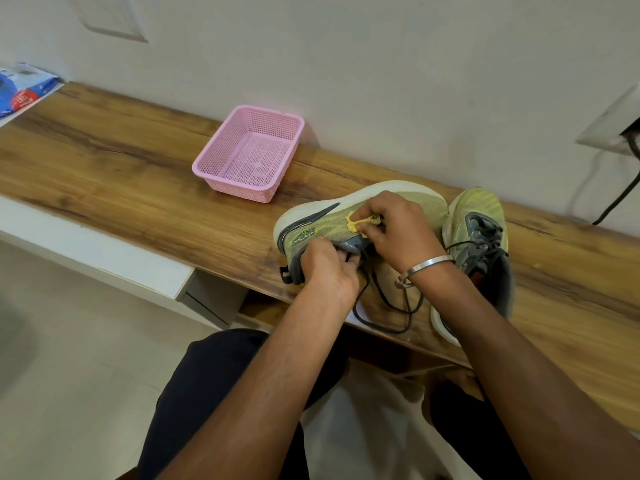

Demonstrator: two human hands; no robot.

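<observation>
The person is sitting at the wooden bench [121, 161], holding a yellow-green shoe [318, 225] that is lying on its side near the bench's near edge, right of centre. The left hand [329, 268] is gripping the grey collar, fingers curled round it. The right hand [398, 230] is pinching a small yellow cloth [355, 224] against the upper. Black laces [381, 317] are dangling over the edge. A second shoe [481, 237] is standing just right; a pink basket [239, 188] is sitting farther left.
</observation>
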